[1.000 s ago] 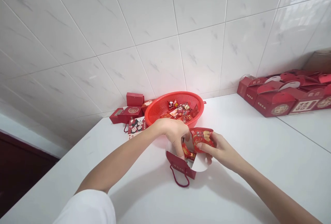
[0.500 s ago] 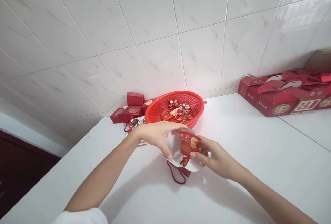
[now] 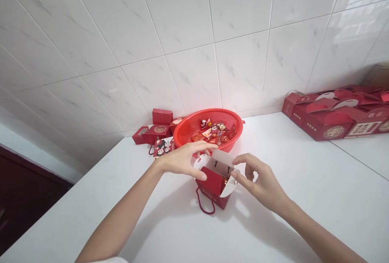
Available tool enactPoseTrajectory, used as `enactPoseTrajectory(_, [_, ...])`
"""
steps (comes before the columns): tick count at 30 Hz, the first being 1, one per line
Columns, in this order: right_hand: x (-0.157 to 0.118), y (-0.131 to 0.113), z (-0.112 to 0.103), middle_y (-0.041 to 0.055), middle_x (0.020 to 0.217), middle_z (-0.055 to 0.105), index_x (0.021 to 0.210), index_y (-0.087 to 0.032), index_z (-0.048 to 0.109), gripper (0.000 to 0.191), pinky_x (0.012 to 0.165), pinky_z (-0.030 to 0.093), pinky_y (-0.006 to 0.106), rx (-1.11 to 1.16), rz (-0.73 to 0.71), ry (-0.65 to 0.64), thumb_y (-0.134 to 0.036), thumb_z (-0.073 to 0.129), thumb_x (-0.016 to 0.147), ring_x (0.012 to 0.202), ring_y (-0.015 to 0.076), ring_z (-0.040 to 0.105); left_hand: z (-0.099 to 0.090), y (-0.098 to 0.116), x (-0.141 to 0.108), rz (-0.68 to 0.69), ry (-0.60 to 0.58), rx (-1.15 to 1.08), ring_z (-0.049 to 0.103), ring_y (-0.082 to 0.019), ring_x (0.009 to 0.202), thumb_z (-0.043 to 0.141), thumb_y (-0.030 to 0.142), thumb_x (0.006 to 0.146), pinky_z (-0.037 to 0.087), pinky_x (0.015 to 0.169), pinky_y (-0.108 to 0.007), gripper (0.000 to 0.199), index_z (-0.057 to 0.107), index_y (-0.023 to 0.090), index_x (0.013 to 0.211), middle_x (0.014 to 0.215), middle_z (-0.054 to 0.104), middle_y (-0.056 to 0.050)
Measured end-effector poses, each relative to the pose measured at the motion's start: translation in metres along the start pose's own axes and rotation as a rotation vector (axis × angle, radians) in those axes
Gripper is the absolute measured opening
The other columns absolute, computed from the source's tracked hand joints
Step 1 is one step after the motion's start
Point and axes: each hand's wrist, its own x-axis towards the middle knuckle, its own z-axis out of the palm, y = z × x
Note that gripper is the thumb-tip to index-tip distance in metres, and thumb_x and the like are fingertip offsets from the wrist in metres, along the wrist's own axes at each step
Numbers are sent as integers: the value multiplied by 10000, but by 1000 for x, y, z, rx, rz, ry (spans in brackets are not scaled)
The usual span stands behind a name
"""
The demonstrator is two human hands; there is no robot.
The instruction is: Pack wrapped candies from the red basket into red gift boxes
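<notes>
The left hand [image 3: 182, 161] spreads wide around one side of a red gift box [image 3: 212, 180], its thumb by the near panel. The right hand's [image 3: 261, 176] thumb and forefinger are narrowly parted at a rounded white flap [image 3: 227, 189]; whether they pinch it cannot be told. The box stands mouth up, handle wall slanting toward the counter's [image 3: 91, 206] left edge; its longer axis is unclear. Inside, a gold-and-red wrapper [image 3: 224, 181] shows. Beyond, by the far edge, a red basket [image 3: 177, 133] holds wrapped sweets [image 3: 214, 133].
</notes>
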Motion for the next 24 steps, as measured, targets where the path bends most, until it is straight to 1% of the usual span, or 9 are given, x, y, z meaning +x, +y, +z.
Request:
enactPoseTrajectory(2, [0, 1, -2, 21, 954, 668, 995, -240, 639, 146, 587, 496, 276, 2, -53, 45, -346, 614, 899, 553, 105, 495, 5, -1, 0, -3, 55, 56, 550, -262, 1234, 795, 262, 713, 465, 1037, -398, 765, 511, 320, 1421, 1391, 558, -53])
enactPoseTrajectory(4, [-1, 2, -2, 20, 993, 672, 1020, -251, 635, 135, 623, 524, 276, 21, -91, 34, -331, 608, 914, 589, 107, 539, 12, 0, 1, -5, 83, 91, 540, -258, 1246, 754, 216, 729, 471, 1036, -391, 749, 499, 314, 1427, 1403, 540, -52])
enactPoseTrajectory(6, [-2, 3, -1, 22, 1013, 677, 1028, -255, 632, 124, 659, 540, 279, 43, -114, -7, -318, 598, 928, 646, 116, 584, 19, 2, 3, 22, 73, 115, 553, -246, 1227, 729, 192, 742, 475, 1027, -371, 686, 535, 309, 1390, 1349, 572, -42])
enactPoseTrajectory(10, [-6, 5, 3, 49, 1052, 669, 1055, -242, 619, 150, 732, 552, 309, 103, -129, -103, -334, 596, 939, 764, 146, 634, 28, 6, 8, 83, 40, 131, 621, -204, 1073, 691, 188, 778, 495, 964, -322, 400, 685, 273, 1168, 1164, 629, -28])
enactPoseTrajectory(14, [-8, 5, 6, 62, 1043, 660, 1119, -236, 589, 210, 777, 552, 332, 148, -118, -177, -337, 606, 935, 810, 164, 627, 32, 4, 11, 62, -1, 121, 640, -196, 988, 681, 204, 767, 521, 881, -294, 285, 722, 228, 1048, 1137, 635, -42])
enactPoseTrajectory(17, [-7, 6, 8, 73, 1055, 664, 1081, -235, 595, 159, 778, 541, 333, 142, -142, -209, -306, 585, 940, 824, 171, 610, 32, 3, 10, 58, -10, 126, 638, -202, 1014, 622, 142, 752, 517, 898, -291, 303, 735, 230, 1020, 1157, 653, -42])
enactPoseTrajectory(21, [-9, 7, 11, 69, 1042, 672, 963, -233, 577, 57, 766, 531, 328, 101, -155, -260, -276, 582, 926, 822, 172, 604, 29, 4, 7, 75, -15, 168, 601, -225, 1133, 528, 48, 723, 472, 1012, -333, 464, 742, 254, 1080, 1216, 681, -27])
enactPoseTrajectory(22, [-9, 7, 12, 69, 1048, 676, 944, -235, 562, 37, 781, 531, 331, 88, -159, -267, -254, 581, 918, 844, 177, 616, 28, 4, 6, 84, -21, 175, 588, -230, 1165, 515, 36, 719, 458, 1037, -348, 501, 739, 263, 1105, 1235, 682, -22])
enactPoseTrajectory(24, [-10, 6, 13, 75, 1057, 689, 908, -238, 538, 43, 848, 524, 348, 59, -182, -286, -204, 565, 905, 982, 206, 645, 27, 4, 3, 102, -29, 166, 577, -232, 1199, 500, 27, 721, 445, 1062, -362, 534, 733, 272, 1133, 1264, 679, -16])
